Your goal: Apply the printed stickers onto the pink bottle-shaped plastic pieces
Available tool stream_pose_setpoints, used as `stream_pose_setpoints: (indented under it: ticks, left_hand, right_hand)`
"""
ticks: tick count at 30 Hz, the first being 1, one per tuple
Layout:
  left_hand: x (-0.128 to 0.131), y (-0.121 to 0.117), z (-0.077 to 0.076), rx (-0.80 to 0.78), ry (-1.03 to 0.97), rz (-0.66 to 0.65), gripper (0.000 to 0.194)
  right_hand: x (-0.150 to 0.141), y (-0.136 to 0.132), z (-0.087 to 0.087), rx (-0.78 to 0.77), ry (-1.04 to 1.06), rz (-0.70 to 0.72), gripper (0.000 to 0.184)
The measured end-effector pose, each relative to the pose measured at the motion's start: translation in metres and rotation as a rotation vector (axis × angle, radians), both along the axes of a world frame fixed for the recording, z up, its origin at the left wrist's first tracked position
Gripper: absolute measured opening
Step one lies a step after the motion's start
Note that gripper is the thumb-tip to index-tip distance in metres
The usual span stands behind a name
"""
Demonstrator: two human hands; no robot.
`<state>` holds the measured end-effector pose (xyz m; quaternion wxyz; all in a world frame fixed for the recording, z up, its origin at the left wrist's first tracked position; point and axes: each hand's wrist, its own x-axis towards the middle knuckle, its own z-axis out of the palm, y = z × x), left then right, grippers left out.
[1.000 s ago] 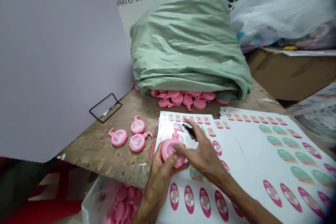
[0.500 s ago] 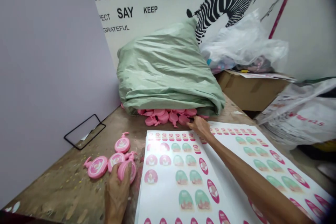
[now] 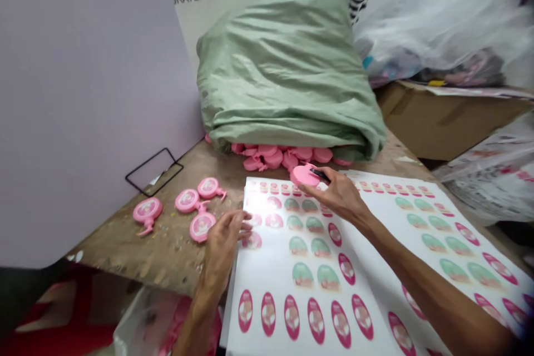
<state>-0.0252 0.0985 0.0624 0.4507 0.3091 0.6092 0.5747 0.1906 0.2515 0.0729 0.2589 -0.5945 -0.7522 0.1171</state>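
Observation:
My right hand point(image 3: 337, 196) grips a pink plastic disc-shaped piece point(image 3: 304, 176) together with a small black tool point(image 3: 319, 174), just above the far edge of a white sheet of printed oval labels point(image 3: 292, 267). My left hand point(image 3: 223, 245) lies open and holds nothing, its fingertips over the sheet's near left edge. Beside those fingers, several loose pink pieces with spouts, such as this one point(image 3: 202, 227), lie on the worn wooden table point(image 3: 125, 245), their round printed faces upward. The black tool's tip is hidden.
A heap of pink pieces point(image 3: 267, 157) lies against a green woven sack point(image 3: 283, 67). A second label sheet point(image 3: 438, 245) lies to the right. A pale board point(image 3: 83, 94) stands at left, with a thin black wire frame point(image 3: 154, 172) near it. A plastic bag point(image 3: 146, 328) sits below the table edge.
My right hand has gone from the heap back over the sheet with a pink piece. My left hand has let go of a piece on the table and moved onto the sheet edge.

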Motion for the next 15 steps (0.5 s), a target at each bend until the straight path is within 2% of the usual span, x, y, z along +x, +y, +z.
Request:
stream_pose_setpoints:
  ticks: [1, 3, 5, 7, 10, 12, 15]
  left_hand:
    - [0.008, 0.003, 0.002, 0.026, -0.199, -0.094, 0.041]
    - [0.019, 0.006, 0.004, 0.054, -0.485, -0.231, 0.042]
    - [0.02, 0.003, 0.006, 0.045, -0.577, -0.246, 0.039]
    - [0.011, -0.003, 0.005, 0.036, -0.52, -0.125, 0.038]
    - [-0.013, -0.011, 0.001, 0.039, -0.394, 0.059, 0.042]
    - [-0.025, -0.009, -0.003, 0.044, -0.367, 0.067, 0.042]
    - [-0.026, 0.004, -0.009, 0.057, -0.408, -0.01, 0.041]
  right_hand:
    - [-0.008, -0.021, 0.005, 0.01, 0.027, 0.099, 0.06]
    - [-0.026, -0.06, 0.011, 0.061, 0.116, 0.395, 0.05]
    - [-0.042, -0.088, 0.011, 0.037, 0.174, 0.525, 0.049]
    - [-0.052, -0.101, 0.005, -0.083, 0.226, 0.522, 0.045]
    - [-0.056, -0.099, -0.01, -0.23, 0.214, 0.389, 0.029]
    - [-0.056, -0.096, -0.022, -0.18, 0.124, 0.324, 0.022]
    - [-0.058, -0.099, -0.038, -0.003, -0.028, 0.34, 0.014]
